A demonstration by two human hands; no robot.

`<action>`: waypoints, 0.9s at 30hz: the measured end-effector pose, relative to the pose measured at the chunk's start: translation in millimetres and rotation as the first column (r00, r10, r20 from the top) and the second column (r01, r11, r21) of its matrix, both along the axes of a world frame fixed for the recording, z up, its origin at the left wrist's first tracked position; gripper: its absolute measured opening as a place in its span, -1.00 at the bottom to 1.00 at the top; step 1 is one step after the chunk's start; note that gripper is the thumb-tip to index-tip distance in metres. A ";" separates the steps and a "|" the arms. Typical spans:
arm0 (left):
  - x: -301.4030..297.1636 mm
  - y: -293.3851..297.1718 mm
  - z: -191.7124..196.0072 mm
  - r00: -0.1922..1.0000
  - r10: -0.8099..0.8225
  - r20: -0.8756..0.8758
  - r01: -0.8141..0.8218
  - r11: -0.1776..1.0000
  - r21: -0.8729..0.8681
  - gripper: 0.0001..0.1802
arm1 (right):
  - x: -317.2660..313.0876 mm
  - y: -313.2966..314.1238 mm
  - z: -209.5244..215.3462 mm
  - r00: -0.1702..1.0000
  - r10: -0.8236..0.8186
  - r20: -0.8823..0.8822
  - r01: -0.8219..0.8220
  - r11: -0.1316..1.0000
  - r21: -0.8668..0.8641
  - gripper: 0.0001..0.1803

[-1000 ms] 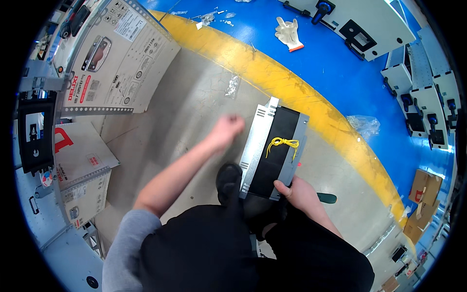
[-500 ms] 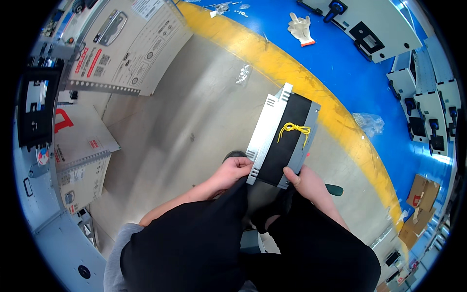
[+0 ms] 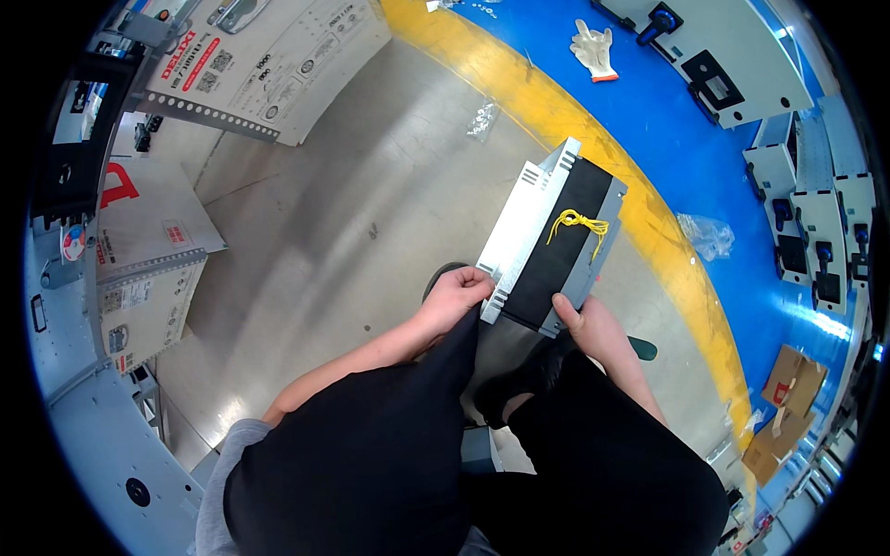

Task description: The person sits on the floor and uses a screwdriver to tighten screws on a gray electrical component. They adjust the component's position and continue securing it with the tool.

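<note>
Left hand (image 3: 451, 295) and right hand (image 3: 584, 324) grip grey-black unit (image 3: 554, 243), yellow cord (image 3: 579, 225) on top; white labelled panel (image 3: 278, 56) upper left.

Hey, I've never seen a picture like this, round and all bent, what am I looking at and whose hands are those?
This is one view from a wide fisheye camera worn on a person's head, looking down, so straight edges curve toward the rim. There is no machine: the two bare hands are the wearer's own. The left hand grips the near left corner of a flat grey metal box with a black face and a yellow wire on top. The right hand holds its near right edge. Below is a grey floor with a yellow stripe and a blue area. A white glove lies on the blue, a clear plastic bag beside the stripe, and large cardboard cartons stand to the left.
</note>
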State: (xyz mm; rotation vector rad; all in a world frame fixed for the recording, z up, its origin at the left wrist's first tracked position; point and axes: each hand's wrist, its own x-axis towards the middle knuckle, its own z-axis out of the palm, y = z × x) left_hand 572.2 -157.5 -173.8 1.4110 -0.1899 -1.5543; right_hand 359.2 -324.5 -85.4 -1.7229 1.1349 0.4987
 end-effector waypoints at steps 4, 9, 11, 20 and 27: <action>2.5 -2.8 0.6 1.000 -0.015 -0.009 0.015 1.000 0.004 -0.75 | -1.0 -1.5 1.5 1.000 0.013 -0.007 -0.013 1.000 -0.008 -0.08; 12.3 -4.6 5.0 0.980 -0.024 -0.198 0.031 0.999 0.037 -0.76 | -1.0 -2.0 1.7 1.000 0.011 0.010 -0.011 1.000 0.000 -0.08; 14.8 -3.3 2.3 0.974 -0.036 -0.225 0.047 0.998 0.045 -0.76 | -1.8 -2.2 0.4 1.000 0.015 0.019 -0.015 1.000 -0.010 -0.08; 14.3 2.1 1.7 0.973 -0.045 -0.227 0.043 0.999 -0.014 -0.77 | -3.4 -3.0 -3.4 0.999 0.017 0.035 -0.017 1.000 0.006 -0.07; 11.8 -2.7 -0.3 0.964 -0.031 -0.264 0.011 0.997 -0.078 -0.79 | -0.3 -4.0 7.5 1.000 0.006 0.020 -0.006 1.000 0.003 -0.03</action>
